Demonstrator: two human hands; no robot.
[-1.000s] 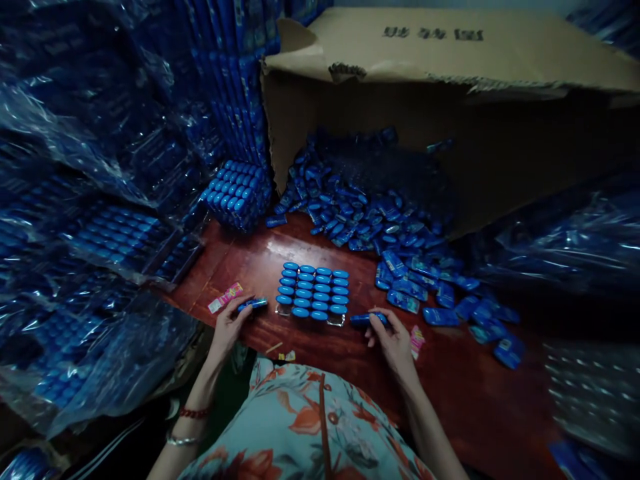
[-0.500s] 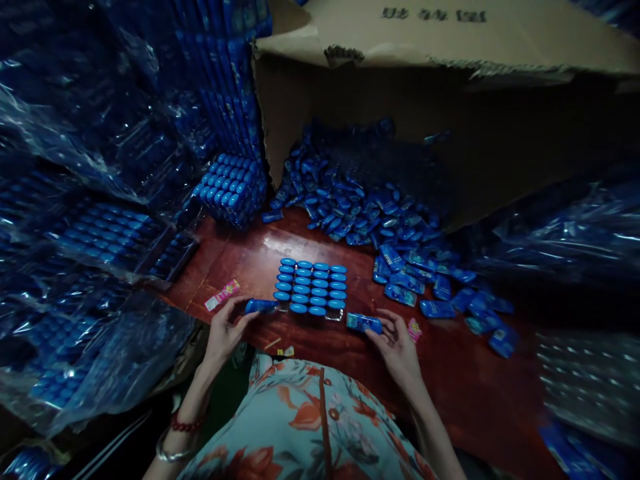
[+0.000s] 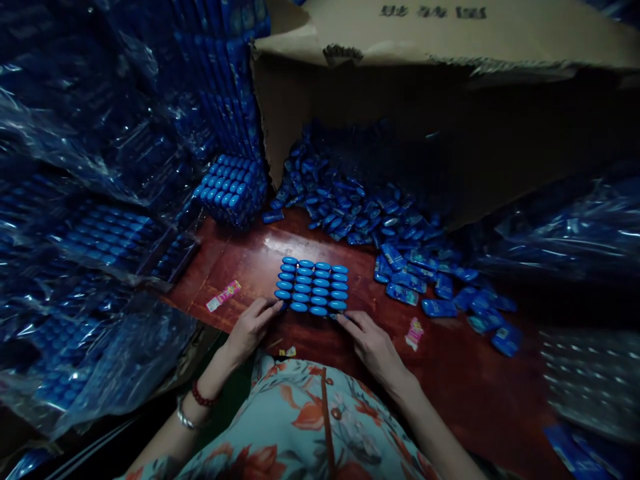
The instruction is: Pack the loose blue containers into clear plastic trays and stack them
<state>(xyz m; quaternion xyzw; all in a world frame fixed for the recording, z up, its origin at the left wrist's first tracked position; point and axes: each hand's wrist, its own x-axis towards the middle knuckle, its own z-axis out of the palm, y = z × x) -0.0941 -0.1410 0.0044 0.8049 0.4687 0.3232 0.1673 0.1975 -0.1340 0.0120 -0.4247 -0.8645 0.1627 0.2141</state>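
Rows of small blue rounded containers stand packed upright, ends up, on the wooden table in front of me. At the front left corner of the block, my left hand has its fingers closed on a small blue container, mostly hidden by the fingertips. My right hand reaches in at the front right corner. Its fingers press on another blue container, of which only a sliver shows beneath them. The clear tray under the block is barely visible.
A large pile of loose blue containers spills from an open cardboard box. A packed block of containers stands at the back left. Plastic-wrapped stacks crowd the left side. Pink wrappers lie on the table. Clear trays sit at right.
Both hands have moved inward, bringing a blue container each from beside the block to its two front corners. The containers are now mostly hidden by the fingers.
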